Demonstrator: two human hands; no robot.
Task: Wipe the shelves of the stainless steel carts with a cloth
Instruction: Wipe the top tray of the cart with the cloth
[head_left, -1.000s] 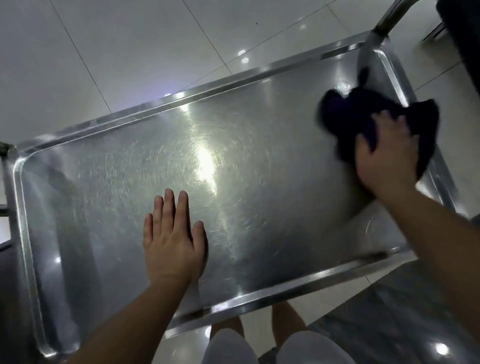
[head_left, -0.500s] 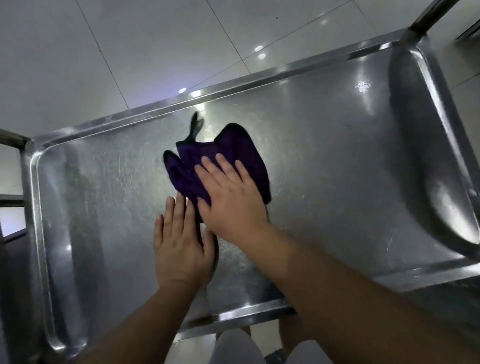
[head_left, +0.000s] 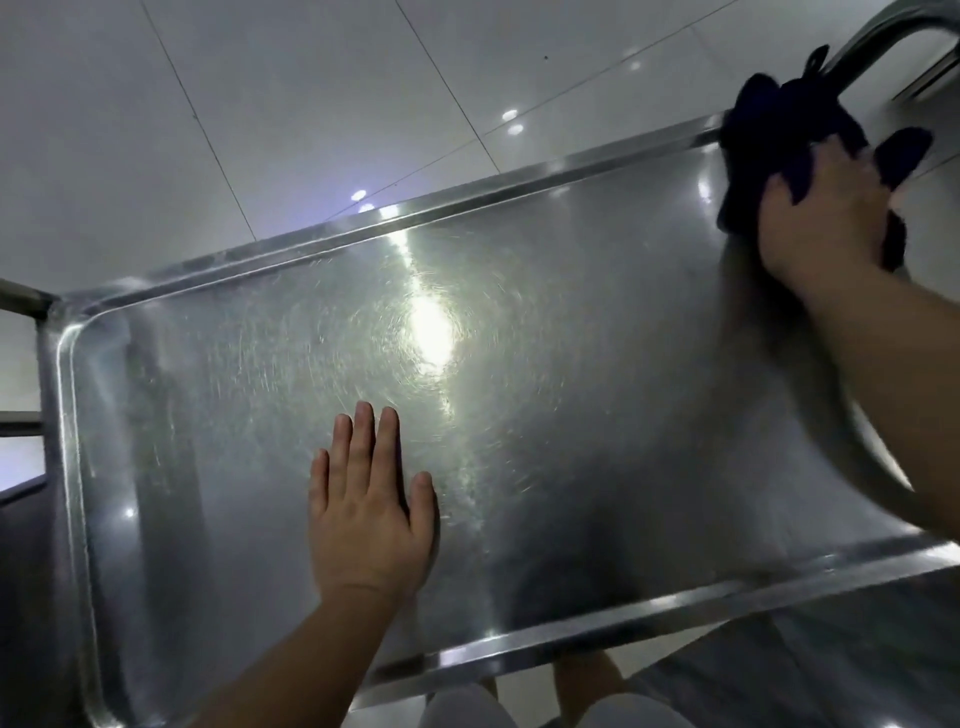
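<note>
The cart's stainless steel top shelf (head_left: 597, 415) fills the view, scratched and with a bright glare at its middle. My left hand (head_left: 369, 514) rests flat on the shelf near the front edge, fingers straight and together. At the shelf's far right corner my right hand (head_left: 821, 223) grips a dark purple cloth (head_left: 769, 119). The cloth bunches up between and over the fingers and hides their tips. It lies against the raised rim there.
The cart's curved steel handle (head_left: 883, 36) rises just behind the cloth. Pale glossy floor tiles (head_left: 311, 104) lie beyond the shelf. A steel rail (head_left: 21, 301) juts out at the left. My knees (head_left: 457, 706) show below the front rim.
My right hand swept the cloth from the right end to the shelf's middle beside my left hand, then back to the far right corner. The left hand stayed in place.
</note>
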